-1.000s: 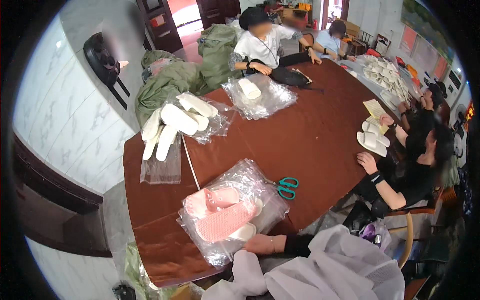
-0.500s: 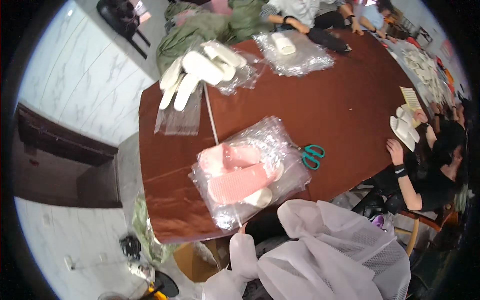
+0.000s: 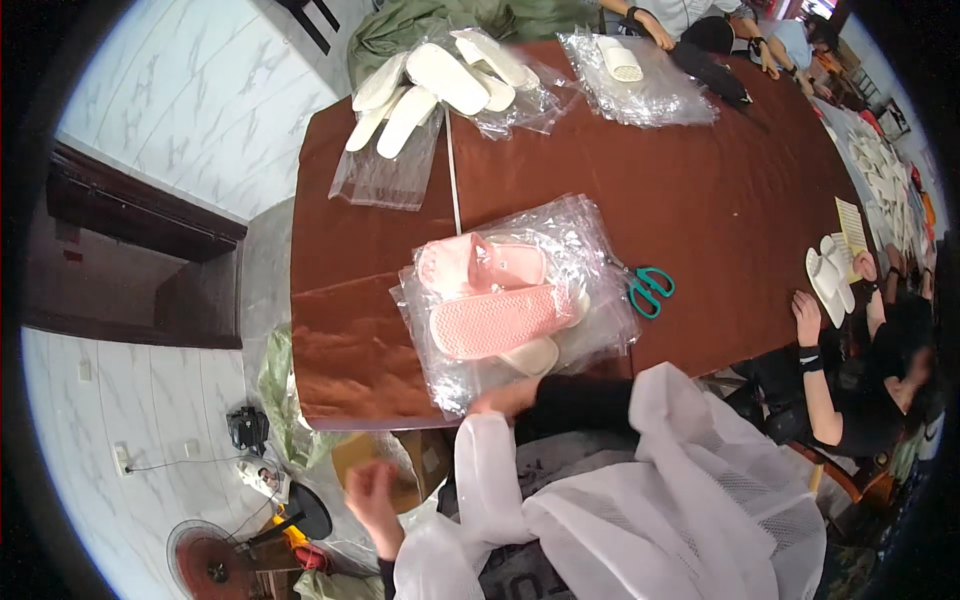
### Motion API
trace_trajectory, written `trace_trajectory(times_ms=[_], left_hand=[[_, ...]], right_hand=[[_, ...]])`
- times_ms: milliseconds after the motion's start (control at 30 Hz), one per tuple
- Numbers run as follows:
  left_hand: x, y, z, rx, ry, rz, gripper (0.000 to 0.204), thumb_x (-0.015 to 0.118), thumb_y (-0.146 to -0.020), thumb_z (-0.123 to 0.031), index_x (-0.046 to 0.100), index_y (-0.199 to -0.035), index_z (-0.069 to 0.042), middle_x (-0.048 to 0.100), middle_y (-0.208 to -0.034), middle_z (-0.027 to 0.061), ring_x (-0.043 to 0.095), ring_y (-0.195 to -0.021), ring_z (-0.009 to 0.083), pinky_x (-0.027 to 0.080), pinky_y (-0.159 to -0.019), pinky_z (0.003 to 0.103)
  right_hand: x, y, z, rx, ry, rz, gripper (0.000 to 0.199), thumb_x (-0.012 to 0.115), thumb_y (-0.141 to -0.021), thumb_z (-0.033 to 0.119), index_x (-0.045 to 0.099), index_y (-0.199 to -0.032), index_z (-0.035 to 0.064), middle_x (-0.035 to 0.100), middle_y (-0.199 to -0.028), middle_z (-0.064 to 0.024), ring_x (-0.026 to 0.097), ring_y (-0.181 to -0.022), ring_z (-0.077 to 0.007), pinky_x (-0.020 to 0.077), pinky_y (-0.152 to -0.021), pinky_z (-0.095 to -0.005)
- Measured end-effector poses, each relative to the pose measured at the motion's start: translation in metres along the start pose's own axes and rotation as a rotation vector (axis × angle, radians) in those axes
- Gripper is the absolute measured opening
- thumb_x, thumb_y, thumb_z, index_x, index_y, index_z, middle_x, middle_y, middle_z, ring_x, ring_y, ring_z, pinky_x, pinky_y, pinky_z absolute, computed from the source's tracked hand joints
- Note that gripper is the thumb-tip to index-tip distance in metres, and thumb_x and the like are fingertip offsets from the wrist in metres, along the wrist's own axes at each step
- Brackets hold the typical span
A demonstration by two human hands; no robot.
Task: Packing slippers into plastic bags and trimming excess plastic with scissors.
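Note:
A pair of pink slippers [image 3: 500,325] lies on a stack of clear plastic bags [image 3: 590,225] near the table's front edge. One slipper shows its textured sole, the other its strap. Part of a cream slipper [image 3: 530,357] pokes out beneath them. At the front edge, just below the bags, is my right hand [image 3: 505,398]; its fingers are blurred and partly hidden. My left hand [image 3: 372,500] is raised off the table at the lower left, in front of a cardboard box, its fingers smeared by motion. Teal-handled scissors [image 3: 650,291] rest right of the bags.
Several white slippers [image 3: 447,80] lie on bags at the far left. Another white slipper [image 3: 618,60] sits on bags at the back. A co-worker at right has a hand [image 3: 806,318] beside white slippers [image 3: 828,280]. A fan [image 3: 215,570] stands lower left.
My left hand has come into view at the lower left. My right hand shows more at the table edge. The whole view has shifted, with the table now higher in it.

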State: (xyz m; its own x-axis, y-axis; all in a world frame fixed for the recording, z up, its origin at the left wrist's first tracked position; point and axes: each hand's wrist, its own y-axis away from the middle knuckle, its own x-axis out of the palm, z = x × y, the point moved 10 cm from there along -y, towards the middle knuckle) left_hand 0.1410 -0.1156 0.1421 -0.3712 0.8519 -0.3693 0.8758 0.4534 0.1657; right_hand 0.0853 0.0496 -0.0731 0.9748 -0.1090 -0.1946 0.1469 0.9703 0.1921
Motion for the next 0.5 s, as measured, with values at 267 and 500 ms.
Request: trace_trajectory(times_ms=[267,500], left_hand=[[0.105,0.078,-0.316,0.642,0.804,1.252,0.027,0.054,-0.097,-0.017,0.052,-0.113,0.005,0.065,-0.101,0.027,0.065,-0.097,0.0358,0.05,-0.088,0.05],[0.158,0.162,-0.352,0.142,1.168,1.86,0.022,0.065,-0.086,0.009,0.063,-0.107,0.015,0.068,-0.104,0.0226,0.07,-0.088,0.0262,0.057,-0.072,0.031]], right_hand=[[-0.115,0.132,0.115,0.052,-0.17,-0.549,0.027,0.056,-0.094,0.021,0.066,-0.109,0.0021,0.07,-0.102,-0.009,0.065,-0.093,-0.0167,0.0496,-0.085,-0.0295],[-0.128,0.232,0.087,0.215,-0.311,-0.988,0.026,0.051,-0.098,0.013,0.062,-0.118,0.0007,0.068,-0.106,-0.0055,0.062,-0.097,-0.0118,0.0495,-0.088,-0.0275]])
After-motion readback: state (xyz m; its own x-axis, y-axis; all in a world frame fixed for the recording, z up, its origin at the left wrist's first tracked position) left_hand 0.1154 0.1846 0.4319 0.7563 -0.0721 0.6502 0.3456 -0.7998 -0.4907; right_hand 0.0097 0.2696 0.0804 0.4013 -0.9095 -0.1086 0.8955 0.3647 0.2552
